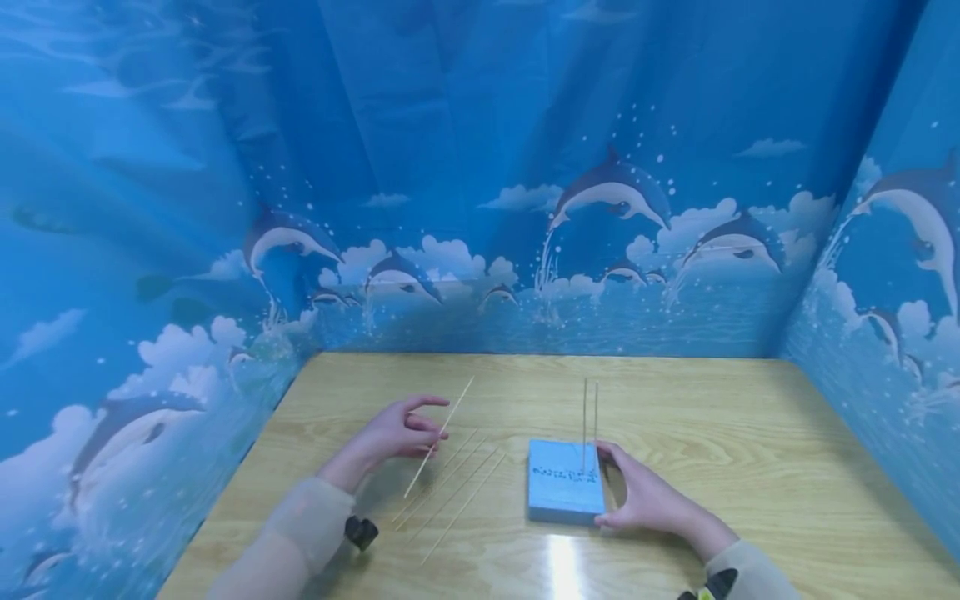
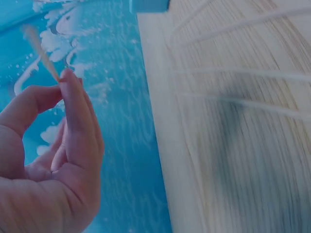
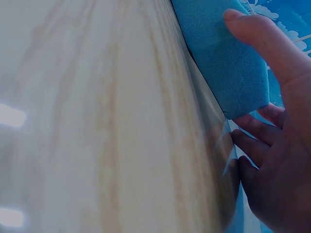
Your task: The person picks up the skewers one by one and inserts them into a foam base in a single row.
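A thin pale wooden stick (image 1: 460, 402) slants up from my left hand (image 1: 405, 429). In the left wrist view the thumb and index finger pinch this stick (image 2: 46, 60) in the air. To the right, a square blue foam block (image 1: 555, 502) lies flat on the table, with dark marks across its top. Two thin sticks (image 1: 585, 412) stand upright from its right part. My right hand (image 1: 647, 496) grips the block's right side, thumb at the near corner and fingers toward the back. The right wrist view shows the thumb against the foam block (image 3: 223, 63).
Several loose sticks (image 1: 463, 507) lie side by side at a slant on the wooden table (image 1: 720, 433), between the left hand and the block. Blue dolphin-printed sheets (image 1: 465, 167) enclose the table at the back and both sides.
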Demonstrator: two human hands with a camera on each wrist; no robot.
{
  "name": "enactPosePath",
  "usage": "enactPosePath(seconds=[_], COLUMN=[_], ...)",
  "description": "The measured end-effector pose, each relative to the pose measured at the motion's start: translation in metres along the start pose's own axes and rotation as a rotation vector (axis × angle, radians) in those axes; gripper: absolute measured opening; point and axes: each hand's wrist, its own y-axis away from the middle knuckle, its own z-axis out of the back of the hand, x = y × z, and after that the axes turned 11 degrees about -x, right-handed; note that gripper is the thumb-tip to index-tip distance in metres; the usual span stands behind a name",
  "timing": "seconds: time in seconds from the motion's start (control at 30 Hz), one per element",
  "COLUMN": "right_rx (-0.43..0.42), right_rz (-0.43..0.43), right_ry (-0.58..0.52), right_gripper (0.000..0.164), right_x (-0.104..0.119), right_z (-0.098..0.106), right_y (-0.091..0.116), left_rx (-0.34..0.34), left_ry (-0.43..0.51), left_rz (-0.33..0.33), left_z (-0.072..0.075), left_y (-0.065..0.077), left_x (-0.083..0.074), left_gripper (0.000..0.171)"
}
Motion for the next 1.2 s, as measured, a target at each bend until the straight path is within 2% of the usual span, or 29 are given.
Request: enactPosePath(seconds=[0.1, 0.27, 0.4, 0.57, 0.77, 1.2], right_rx=[-0.002, -0.005, -0.004, -0.005, -0.013, -0.013], right_rz=[0.004, 0.002, 0.001, 0.003, 0.004, 0.023], right_ry=[0.005, 0.004, -0.003, 0.002, 0.004, -0.008], right_gripper=[0.117, 0.116, 0.117, 0.116, 0.116, 0.116], right_x=[0.0, 0.0, -0.001, -0.002, -0.002, -0.004], right_z=[0.0, -0.001, -0.002, -0.003, -0.002, -0.001], right_y=[0.0, 0.001, 0.002, 0.002, 0.001, 0.0], left_rx=[0.036, 0.105, 0.154, 0.156, 0.141, 0.141], left_ry=[0.015, 0.001, -0.001, 0.018, 0.026, 0.025], left_rz=[-0.02, -0.06, -0.065, -0.049, -0.053, -0.169], left_z=[-0.006, -0.014, -0.021, -0.03, -0.043, -0.081], left_y=[0.004, 0.009, 0.012, 0.016, 0.012, -0.002], left_x=[-0.005, -0.012, -0.018, -0.026, -0.036, -0.057], left_gripper=[0.06, 0.038, 0.033, 0.035, 0.03, 0.027])
